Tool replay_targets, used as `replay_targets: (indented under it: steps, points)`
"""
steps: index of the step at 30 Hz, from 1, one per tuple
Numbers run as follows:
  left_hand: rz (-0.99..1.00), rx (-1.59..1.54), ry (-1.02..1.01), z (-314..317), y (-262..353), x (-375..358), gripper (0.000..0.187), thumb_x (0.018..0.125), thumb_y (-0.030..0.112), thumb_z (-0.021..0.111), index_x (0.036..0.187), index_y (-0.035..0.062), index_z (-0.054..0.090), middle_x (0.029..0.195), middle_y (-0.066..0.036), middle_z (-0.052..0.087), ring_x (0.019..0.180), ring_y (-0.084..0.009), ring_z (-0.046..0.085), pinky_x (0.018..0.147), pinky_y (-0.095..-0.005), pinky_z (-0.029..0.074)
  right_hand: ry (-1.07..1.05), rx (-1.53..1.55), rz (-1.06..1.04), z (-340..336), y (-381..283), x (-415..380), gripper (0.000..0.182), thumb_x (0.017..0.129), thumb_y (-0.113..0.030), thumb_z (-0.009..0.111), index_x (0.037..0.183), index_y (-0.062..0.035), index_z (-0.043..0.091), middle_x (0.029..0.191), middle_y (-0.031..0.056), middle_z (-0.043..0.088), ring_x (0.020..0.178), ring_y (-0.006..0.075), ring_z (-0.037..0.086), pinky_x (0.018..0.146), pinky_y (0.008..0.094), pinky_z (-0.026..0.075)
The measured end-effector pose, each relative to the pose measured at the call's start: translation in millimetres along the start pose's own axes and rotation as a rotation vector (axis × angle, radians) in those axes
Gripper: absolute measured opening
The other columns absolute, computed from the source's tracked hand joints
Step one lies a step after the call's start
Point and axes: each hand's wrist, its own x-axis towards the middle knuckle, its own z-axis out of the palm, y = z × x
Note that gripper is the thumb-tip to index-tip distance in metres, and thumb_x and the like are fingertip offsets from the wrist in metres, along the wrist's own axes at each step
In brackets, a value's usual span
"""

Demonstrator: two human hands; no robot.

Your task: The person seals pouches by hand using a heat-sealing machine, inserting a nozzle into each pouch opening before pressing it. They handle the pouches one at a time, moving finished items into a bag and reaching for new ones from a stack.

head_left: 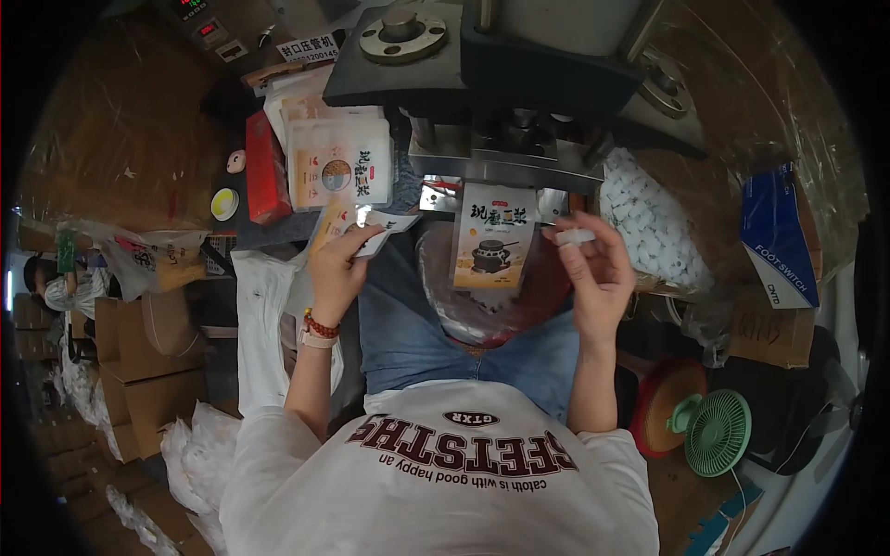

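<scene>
A printed pouch [494,239] hangs upright below the metal jaw of the press [519,162], in front of my lap. My left hand [336,264] is closed on another printed pouch [387,228], pinched near its edge. Between the thumb and fingers of my right hand [598,269] is a small white plastic piece [575,237], to the right of the hanging pouch. Behind my left hand lies a stack of printed pouches [338,162]. A heap of small white pieces [649,222] lies beyond my right hand.
A red box [267,167] stands left of the stack. The press's dark body [556,74] spans the top. At the right are a blue and white box [781,236] and a green fan [718,432]. Cardboard boxes [153,338] stand at the left.
</scene>
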Motion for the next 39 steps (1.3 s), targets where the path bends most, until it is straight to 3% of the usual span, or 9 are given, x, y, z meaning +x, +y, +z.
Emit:
replay_targets:
  steps: [8, 13, 18, 24, 26, 30, 34, 36, 39]
  points:
    - [0.407, -0.191, 0.029, 0, 83, -2, 0.045, 0.060, -0.009, 0.056, 0.101, 0.0045, 0.069, 0.099, -0.011, 0.069, 0.090, -0.0272, 0.068, 0.075, -0.0299, 0.054, -0.395, -0.498, -0.390, 42, 2, -3, 0.032, 0.075, 0.003, 0.068, 0.106, -0.0036, 0.066, 0.100, 0.0084, 0.068, 0.104, 0.0273, 0.061, 0.084, 0.0348, 0.049]
    - [0.430, -0.334, -0.059, 15, 97, -2, 0.034, 0.070, -0.003, 0.065, 0.103, 0.0038, 0.069, 0.092, -0.010, 0.070, 0.075, -0.0214, 0.068, 0.065, -0.0285, 0.053, -0.444, -0.462, -0.199, 19, -15, -1, 0.034, 0.078, -0.003, 0.068, 0.112, -0.0038, 0.064, 0.112, 0.0123, 0.064, 0.107, 0.0292, 0.059, 0.086, 0.0348, 0.049]
    - [-0.494, -0.826, -0.585, 69, 86, 11, 0.022, 0.089, 0.021, 0.067, 0.093, 0.0002, 0.071, 0.075, -0.005, 0.070, 0.065, -0.0054, 0.060, 0.057, -0.0234, 0.046, -0.120, -0.671, -0.110, 4, -9, 6, 0.044, 0.082, -0.010, 0.068, 0.124, -0.0039, 0.055, 0.121, 0.0159, 0.058, 0.106, 0.0310, 0.058, 0.089, 0.0349, 0.047]
    - [-0.608, -1.353, -0.481, 86, 85, 56, 0.030, 0.087, 0.018, 0.068, 0.105, -0.0053, 0.064, 0.099, -0.009, 0.068, 0.085, -0.0116, 0.064, 0.074, -0.0264, 0.051, 0.192, -1.086, -0.093, -65, -7, 27, 0.028, 0.081, -0.010, 0.067, 0.107, 0.0007, 0.061, 0.100, 0.0166, 0.064, 0.095, 0.0343, 0.060, 0.083, 0.0390, 0.048]
    - [-0.659, -1.418, -0.499, 91, 80, 63, 0.031, 0.087, 0.016, 0.068, 0.106, -0.0081, 0.061, 0.101, -0.011, 0.067, 0.084, -0.0137, 0.066, 0.073, -0.0258, 0.053, 0.076, -1.510, 0.233, -87, 21, 27, 0.026, 0.080, -0.007, 0.064, 0.105, 0.0008, 0.063, 0.097, 0.0190, 0.065, 0.096, 0.0377, 0.059, 0.081, 0.0419, 0.047]
    - [-0.701, -1.406, -0.515, 91, 79, 63, 0.031, 0.088, 0.017, 0.068, 0.108, -0.0056, 0.061, 0.102, -0.009, 0.067, 0.090, -0.0126, 0.064, 0.077, -0.0260, 0.051, 0.111, -1.428, 0.180, -84, 30, 23, 0.025, 0.079, -0.005, 0.062, 0.103, 0.0014, 0.064, 0.095, 0.0213, 0.064, 0.095, 0.0396, 0.058, 0.080, 0.0431, 0.047]
    - [-0.308, -0.673, -0.272, 59, 42, 72, 0.050, 0.085, 0.033, 0.069, 0.122, 0.0002, 0.056, 0.113, -0.010, 0.064, 0.102, -0.0206, 0.061, 0.088, -0.0348, 0.046, 0.054, -1.287, 0.234, -94, 27, 27, 0.024, 0.081, -0.004, 0.061, 0.104, 0.0022, 0.063, 0.097, 0.0225, 0.063, 0.086, 0.0422, 0.058, 0.080, 0.0441, 0.047]
    - [0.119, 0.413, 0.253, 31, 20, 67, 0.065, 0.083, 0.042, 0.068, 0.134, 0.0092, 0.046, 0.134, -0.013, 0.051, 0.124, -0.0289, 0.047, 0.104, -0.0491, 0.031, 0.134, -1.366, 0.009, -90, 26, 28, 0.023, 0.087, -0.005, 0.058, 0.109, -0.0006, 0.063, 0.102, 0.0173, 0.066, 0.087, 0.0280, 0.064, 0.078, 0.0340, 0.049]
    - [0.133, 0.479, 0.044, 10, -25, 35, 0.071, 0.078, 0.042, 0.069, 0.138, 0.0165, 0.042, 0.146, -0.009, 0.038, 0.134, -0.0295, 0.036, 0.108, -0.0558, 0.020, 0.361, -0.798, -0.002, -69, 16, 24, 0.025, 0.091, -0.005, 0.057, 0.116, 0.0000, 0.059, 0.110, 0.0131, 0.065, 0.090, 0.0198, 0.064, 0.082, 0.0300, 0.049]
